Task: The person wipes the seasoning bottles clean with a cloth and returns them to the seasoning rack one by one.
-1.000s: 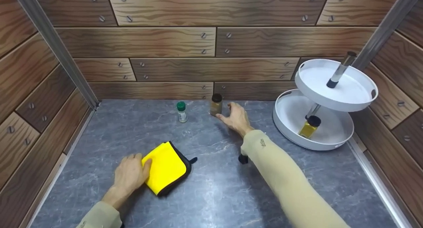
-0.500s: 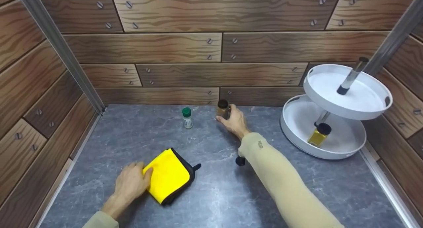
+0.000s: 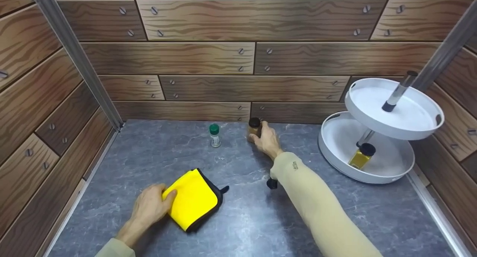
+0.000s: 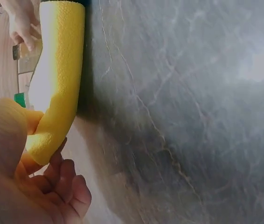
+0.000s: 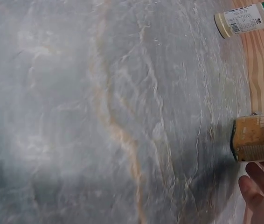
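Note:
My left hand (image 3: 151, 205) pinches the near-left edge of a folded yellow cloth (image 3: 193, 201) with dark trim and a small loop. In the left wrist view the thumb lies on one side of the cloth (image 4: 64, 60), with fingers curled at the other. At the back of the table, my right hand (image 3: 267, 139) grips an upright spice jar (image 3: 254, 129) with a black cap and brown contents. The right wrist view shows the thumb on the jar's labelled side (image 5: 252, 140) and fingers around its other side. Left of it stands a smaller green-capped shaker (image 3: 214, 136).
A white two-tier round stand (image 3: 376, 178) is at the right, with a yellow black-capped jar (image 3: 362, 156) leaning in its lower tray. Wood-patterned walls (image 3: 201, 57) close off the back and sides of the grey marbled table (image 3: 149, 152).
My right hand has moved in from beside the brown jar and closed around it. The left hand keeps its hold on the cloth. The head view has shifted slightly.

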Demonstrator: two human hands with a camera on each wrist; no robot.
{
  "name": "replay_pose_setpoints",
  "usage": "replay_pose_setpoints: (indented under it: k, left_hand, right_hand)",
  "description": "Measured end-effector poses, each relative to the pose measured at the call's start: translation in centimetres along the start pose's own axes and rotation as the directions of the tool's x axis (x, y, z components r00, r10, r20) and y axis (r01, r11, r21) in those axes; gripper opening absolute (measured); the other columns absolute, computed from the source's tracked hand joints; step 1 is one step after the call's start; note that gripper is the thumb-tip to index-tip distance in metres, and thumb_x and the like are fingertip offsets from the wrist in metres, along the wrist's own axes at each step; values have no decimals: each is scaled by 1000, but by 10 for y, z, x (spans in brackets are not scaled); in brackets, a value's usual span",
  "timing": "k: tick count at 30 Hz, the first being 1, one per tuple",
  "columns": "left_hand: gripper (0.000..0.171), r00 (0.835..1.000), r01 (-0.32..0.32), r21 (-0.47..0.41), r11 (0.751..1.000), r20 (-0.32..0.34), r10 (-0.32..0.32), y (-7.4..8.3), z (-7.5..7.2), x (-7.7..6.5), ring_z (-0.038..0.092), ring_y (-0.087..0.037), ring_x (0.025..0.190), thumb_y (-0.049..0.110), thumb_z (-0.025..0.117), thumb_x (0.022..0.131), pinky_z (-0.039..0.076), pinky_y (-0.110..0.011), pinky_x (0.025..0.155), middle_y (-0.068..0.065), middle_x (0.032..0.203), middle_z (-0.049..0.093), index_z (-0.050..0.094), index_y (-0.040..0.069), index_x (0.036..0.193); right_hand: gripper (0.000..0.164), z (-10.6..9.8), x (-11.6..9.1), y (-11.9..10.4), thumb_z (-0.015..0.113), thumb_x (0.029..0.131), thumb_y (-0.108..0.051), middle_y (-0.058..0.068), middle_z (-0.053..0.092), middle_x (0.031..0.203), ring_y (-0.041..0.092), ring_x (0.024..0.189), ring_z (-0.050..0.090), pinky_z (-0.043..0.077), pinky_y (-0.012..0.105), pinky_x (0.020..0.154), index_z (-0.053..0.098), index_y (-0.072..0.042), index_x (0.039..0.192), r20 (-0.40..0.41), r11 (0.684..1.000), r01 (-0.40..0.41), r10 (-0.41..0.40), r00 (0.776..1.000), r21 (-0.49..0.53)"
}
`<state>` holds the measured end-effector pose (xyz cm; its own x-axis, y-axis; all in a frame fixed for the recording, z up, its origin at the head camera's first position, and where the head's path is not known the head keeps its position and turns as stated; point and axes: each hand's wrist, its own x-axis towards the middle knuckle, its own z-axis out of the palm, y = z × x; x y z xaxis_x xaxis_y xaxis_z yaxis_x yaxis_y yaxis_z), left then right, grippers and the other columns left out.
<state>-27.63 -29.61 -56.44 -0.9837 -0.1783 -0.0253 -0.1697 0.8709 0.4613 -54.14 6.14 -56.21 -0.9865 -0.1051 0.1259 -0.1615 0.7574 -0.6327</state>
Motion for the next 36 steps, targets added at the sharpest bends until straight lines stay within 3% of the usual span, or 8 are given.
replay_pose_setpoints:
  k: [3,11,15,21,30,36]
  left_hand:
    - [34,1000,-10,-9,1000,-1,10,3,1,-3,50,-20,72,38,69,108,37,-35,66,-4,79,53,64,12,86]
    - [32,999,-47,-75,996,-28,45,25,-1,-2,54,-19,68,39,69,108,41,-31,62,-4,79,60,73,8,101]
    - [34,997,-75,-104,992,-43,71,38,-4,-1,56,-19,70,40,69,108,43,-30,62,-5,82,63,74,7,106]
    - [37,996,-84,-150,985,-46,78,52,-9,-8,59,-21,75,40,71,108,46,-32,66,-9,89,68,76,4,112]
    - [36,996,-79,-253,964,23,88,81,-13,-15,63,-22,78,37,72,108,50,-30,69,-11,93,72,78,2,112]
    - [30,991,-124,-317,940,11,135,101,-13,-20,62,-20,77,35,75,107,51,-29,67,-9,91,71,78,5,109]
  right_hand:
    - [66,-13,-17,-5,73,108,-30,28,69,148,48,143,66,53,60,122,46,-2,161,27,1000,5,-5,1000,0]
    - [58,-32,-51,4,76,106,-34,21,76,134,42,128,72,57,56,115,56,-7,153,-2,996,72,-72,997,42]
    - [50,-39,-72,7,78,105,-32,19,77,127,42,119,74,58,55,109,60,-6,144,-23,984,150,-149,989,97]
    - [50,-43,-107,7,81,102,-28,18,79,122,38,116,75,62,52,105,62,-6,143,-42,959,221,-217,975,177]
    - [54,-60,-149,16,83,100,-25,22,79,120,42,112,76,65,59,100,64,-3,145,-97,923,295,-279,955,249]
    - [54,-76,-172,21,83,100,-28,19,78,121,35,111,77,68,52,96,65,-4,145,-84,911,350,-340,937,217]
